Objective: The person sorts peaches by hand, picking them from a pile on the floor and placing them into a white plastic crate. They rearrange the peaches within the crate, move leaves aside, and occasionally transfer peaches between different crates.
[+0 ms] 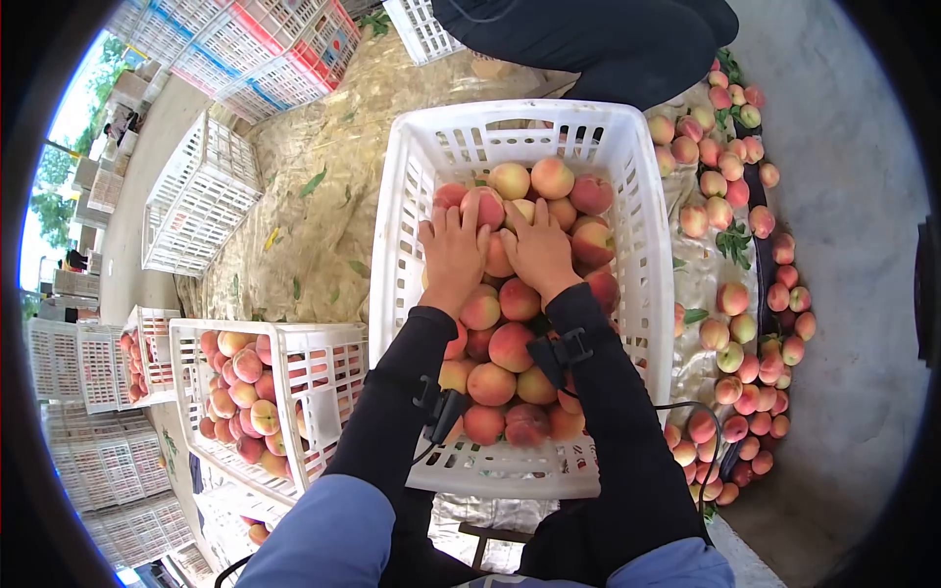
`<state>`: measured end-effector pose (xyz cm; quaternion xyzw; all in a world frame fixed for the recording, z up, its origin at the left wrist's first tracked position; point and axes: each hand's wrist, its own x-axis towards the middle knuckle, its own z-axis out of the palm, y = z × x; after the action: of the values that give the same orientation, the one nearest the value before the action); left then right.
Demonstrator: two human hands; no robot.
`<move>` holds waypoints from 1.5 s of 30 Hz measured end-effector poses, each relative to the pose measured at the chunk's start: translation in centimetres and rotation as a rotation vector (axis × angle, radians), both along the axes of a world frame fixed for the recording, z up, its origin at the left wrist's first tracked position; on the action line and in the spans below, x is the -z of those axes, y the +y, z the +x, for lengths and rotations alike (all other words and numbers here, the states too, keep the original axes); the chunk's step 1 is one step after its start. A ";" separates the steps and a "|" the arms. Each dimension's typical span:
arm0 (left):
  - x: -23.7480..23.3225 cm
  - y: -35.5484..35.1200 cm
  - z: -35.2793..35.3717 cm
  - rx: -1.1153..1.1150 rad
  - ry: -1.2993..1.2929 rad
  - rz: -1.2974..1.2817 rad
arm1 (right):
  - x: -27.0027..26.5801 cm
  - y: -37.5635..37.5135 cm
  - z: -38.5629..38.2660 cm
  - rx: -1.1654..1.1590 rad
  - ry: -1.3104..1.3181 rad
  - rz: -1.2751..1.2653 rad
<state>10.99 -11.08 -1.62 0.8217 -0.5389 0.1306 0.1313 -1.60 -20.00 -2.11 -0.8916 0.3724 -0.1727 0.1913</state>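
A white plastic crate (pixel 392 225) stands right in front of me, partly filled with red and yellow peaches (pixel 491 384). Both hands reach into its far half. My left hand (pixel 454 257) lies palm down on the peaches, its fingers stretched out and spread beside a pinkish peach (pixel 483 207). Close by on the right, my right hand (pixel 537 253) rests the same way, fingers apart against a yellow peach. Between the two hands another peach (pixel 498 257) shows. What lies under the palms is hidden.
Left of me stands a tilted crate of peaches (pixel 240 392). An open white crate (pixel 201 196) and stacked crates (pixel 265 49) are farther off. Loose peaches (pixel 730 358) lie along the right beside a grey wall (pixel 843 245). Another person's dark-clothed leg (pixel 608 44) is beyond the crate.
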 end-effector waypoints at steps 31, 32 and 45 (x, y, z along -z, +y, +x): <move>-0.1 -2.5 -2.0 0.248 0.193 -0.015 | -2.9 -8.8 -0.1 0.002 -0.103 -0.386; 0.0 -2.3 -2.0 0.240 0.201 -0.021 | -2.9 -7.9 -0.7 -0.009 -0.097 -0.390; -0.5 -2.2 -2.6 0.254 0.135 0.007 | -0.1 -4.0 -4.3 0.203 0.232 -0.091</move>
<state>8.43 -13.27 -1.17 0.7544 -0.6289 0.0553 0.1798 -5.90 -23.98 -2.03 -0.8710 0.4722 -0.1036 0.0877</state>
